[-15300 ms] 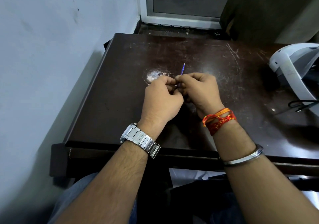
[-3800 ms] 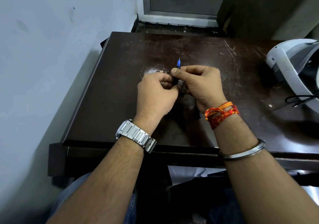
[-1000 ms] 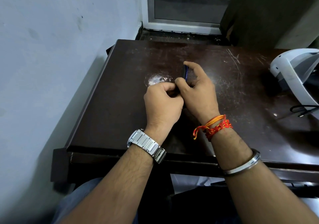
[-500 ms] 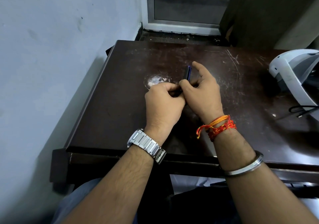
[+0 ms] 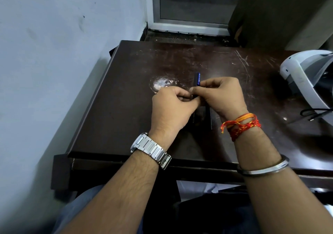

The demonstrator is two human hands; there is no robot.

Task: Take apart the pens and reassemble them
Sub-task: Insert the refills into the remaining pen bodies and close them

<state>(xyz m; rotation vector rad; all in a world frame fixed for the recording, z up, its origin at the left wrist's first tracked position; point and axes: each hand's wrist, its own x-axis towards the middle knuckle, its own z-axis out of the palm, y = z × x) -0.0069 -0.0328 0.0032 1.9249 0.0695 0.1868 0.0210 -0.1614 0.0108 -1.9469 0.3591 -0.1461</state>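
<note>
Right hand (image 5: 222,95) pinched on pen (image 5: 198,79), cap end up | left hand (image 5: 171,107) clamped on lower barrel, steadying for twist | spare pens (image 5: 209,118) on counter (image 5: 126,107) beneath.

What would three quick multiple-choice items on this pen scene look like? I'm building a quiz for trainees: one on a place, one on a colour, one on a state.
1. Where is the white device?
A. at the table's right edge
B. beside the wall on the left
C. on the person's lap

2. What colour is the clip on the pen?
A. red
B. blue
C. green

3. How is the pen held?
A. lying loose on the table
B. by the left hand alone
C. pinched by both hands

Key: 1 A, it sits at the far right; 2 B, a blue clip sticks up past the fingers; 3 C, the right hand meets the left on it.
</note>
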